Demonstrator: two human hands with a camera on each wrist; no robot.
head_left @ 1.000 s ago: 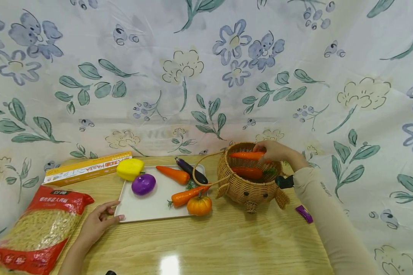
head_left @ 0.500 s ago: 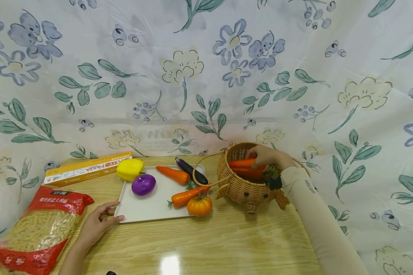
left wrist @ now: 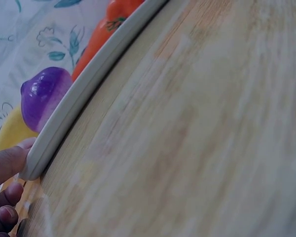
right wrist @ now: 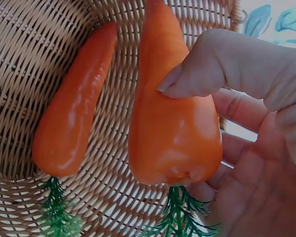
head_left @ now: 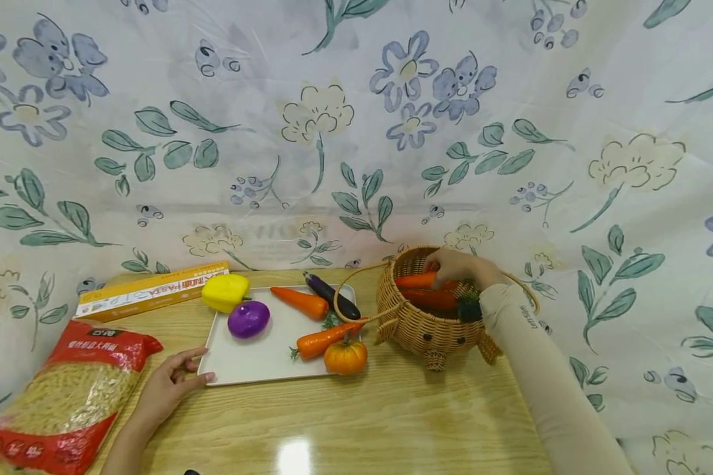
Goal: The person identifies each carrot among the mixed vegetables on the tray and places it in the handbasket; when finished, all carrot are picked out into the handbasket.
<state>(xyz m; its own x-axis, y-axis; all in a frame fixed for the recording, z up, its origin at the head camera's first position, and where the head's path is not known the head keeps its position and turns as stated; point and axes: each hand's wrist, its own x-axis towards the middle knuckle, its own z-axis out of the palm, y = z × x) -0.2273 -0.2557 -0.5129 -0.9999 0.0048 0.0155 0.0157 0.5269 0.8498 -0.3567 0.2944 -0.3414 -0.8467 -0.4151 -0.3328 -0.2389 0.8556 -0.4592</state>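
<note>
Right hand (head_left: 456, 266) grasps carrot (right wrist: 172, 133), now lower in basket (head_left: 414, 330) | left hand (head_left: 168, 379) touching tray (head_left: 252, 361), can't tell if pinching | box (head_left: 154, 294): "PASTA"

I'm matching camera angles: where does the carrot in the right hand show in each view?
Head: the held carrot is right of centre, in the wicker basket, partly behind the right hand.
Left wrist: not in it.
Right wrist: the held carrot, near centre.
Shared landmark: floral cloth, all three.

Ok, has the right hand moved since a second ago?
Yes: in the head view, the right hand, holding a carrot, has shifted left and lower against the wicker basket.
</note>
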